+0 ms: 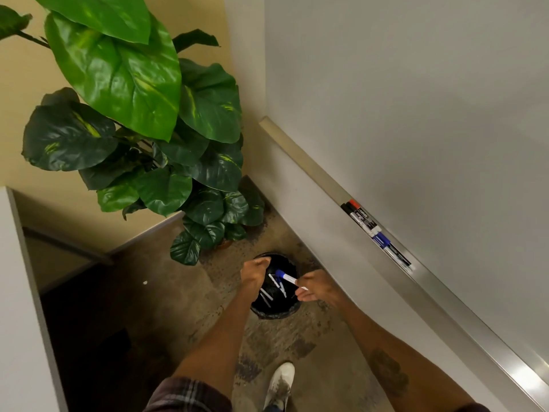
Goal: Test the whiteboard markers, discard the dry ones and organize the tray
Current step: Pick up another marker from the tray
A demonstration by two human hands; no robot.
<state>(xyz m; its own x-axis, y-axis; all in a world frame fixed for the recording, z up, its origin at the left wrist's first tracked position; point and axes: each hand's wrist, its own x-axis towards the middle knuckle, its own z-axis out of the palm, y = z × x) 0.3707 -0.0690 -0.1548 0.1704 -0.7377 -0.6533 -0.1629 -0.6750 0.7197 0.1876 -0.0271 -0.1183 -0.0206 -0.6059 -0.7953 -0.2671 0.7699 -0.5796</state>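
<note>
Over the round black bag-lined bin (269, 315), the right hand (315, 285) pinches the tail of a white, blue-capped whiteboard marker (289, 279). Its long axis runs toward 10 o'clock, with the cap above the opening. The left hand (255, 273), at the marker's 9 o'clock, is curled; whether it holds anything cannot be told. Discarded markers (281, 286) lie below. The drop path looks unobstructed. Remaining markers (375, 231) sit in the aluminium tray (297, 150) at 2 o'clock.

- Two markers with black labels (366, 219) on the tray (309, 168) carry a short white word along the barrel, too blurred to read surely.
- The blue-capped marker (286, 278) in the right hand (316, 288): white label, no readable letters.
</note>
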